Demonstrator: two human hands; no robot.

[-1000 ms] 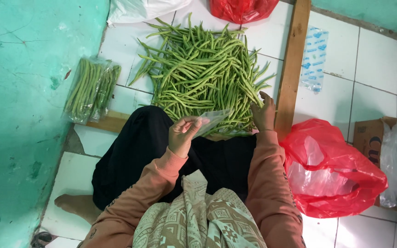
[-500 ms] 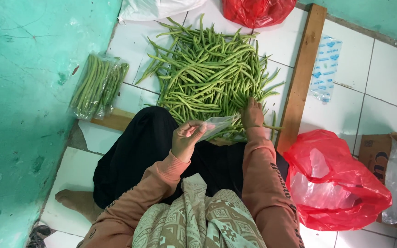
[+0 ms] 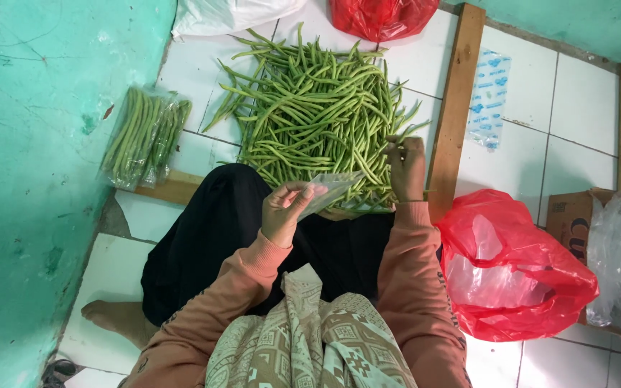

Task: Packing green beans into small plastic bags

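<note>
Holding a clear plastic bag (image 3: 332, 192) pinched in the left hand (image 3: 285, 212) at frame centre, the right hand (image 3: 405, 167) closes its fingers on beans at the lower right edge of the bean pile (image 3: 310, 118); gathering an aligned bunch would probably slide in cleanly.

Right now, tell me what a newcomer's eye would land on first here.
The big heap of long green beans spread on the white tiled floor draws the eye, dead centre ahead of the seated person. The right hand picks at the heap's near edge, while the left hand holds a clear plastic bag. A crumpled red plastic bag lies at the right, and a packed clear bag of beans leans by the teal wall.
</note>
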